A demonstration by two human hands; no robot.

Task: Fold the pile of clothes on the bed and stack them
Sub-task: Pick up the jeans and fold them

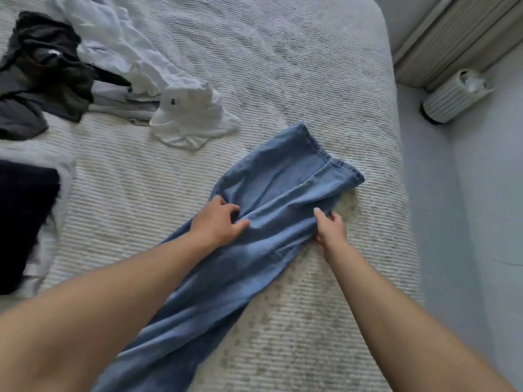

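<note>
No lettering can be read anywhere on the bed (283, 66). A small dark mark sits on the folded edge of a white garment (195, 114), too blurred to make out as letters or a logo. A pale tag shows on the dark grey garment (53, 80) at upper left, its print likewise illegible.

I see light blue jeans (263, 222) stretched diagonally across the ribbed bed (283, 66), legs laid together, hems toward the far right edge. At far left lies an unfolded heap: white shirts (147, 69) tangled beside dark grey garments (48, 72)
</note>
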